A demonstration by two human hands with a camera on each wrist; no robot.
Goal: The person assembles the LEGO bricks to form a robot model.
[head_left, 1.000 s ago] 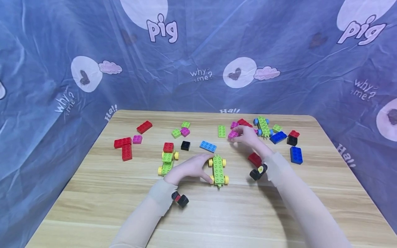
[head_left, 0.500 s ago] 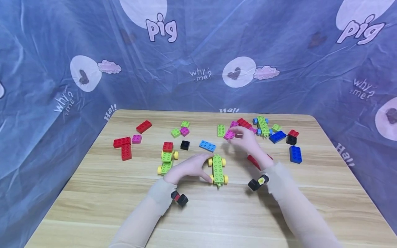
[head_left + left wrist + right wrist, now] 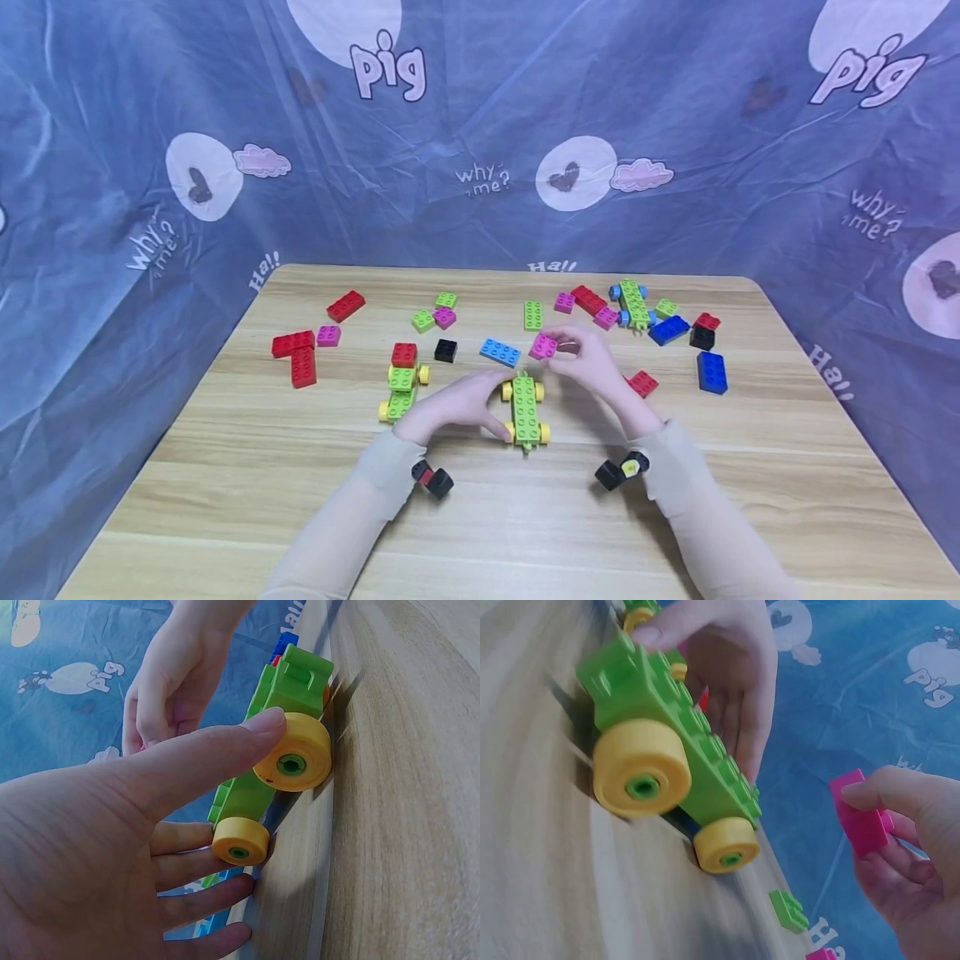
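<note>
A green toy car base [image 3: 526, 408] with yellow wheels stands on the wooden table between the hands. Beside it, my left hand [image 3: 467, 400] spans its left side; in the left wrist view the thumb lies at the nearer yellow wheel [image 3: 292, 754] and the straight fingers reach the farther one. Thumb and fingers of my right hand [image 3: 585, 358] pinch a pink brick [image 3: 543, 346], held up past the car base's far end. The right wrist view shows that same pink brick [image 3: 860, 814] tilted, its studs toward the fingers.
Left of the left hand stands another yellow-wheeled green car [image 3: 401, 392] bearing a red brick. A blue brick [image 3: 500, 352] and a black brick [image 3: 446, 351] lie beyond. At back right is a blue-wheeled car base [image 3: 633, 304] among several bricks; a red brick [image 3: 642, 383] lies near the right wrist.
My right hand has carried the pink brick left and toward the person, from the back bricks to near the car base's far end. The left hand stays in place.
</note>
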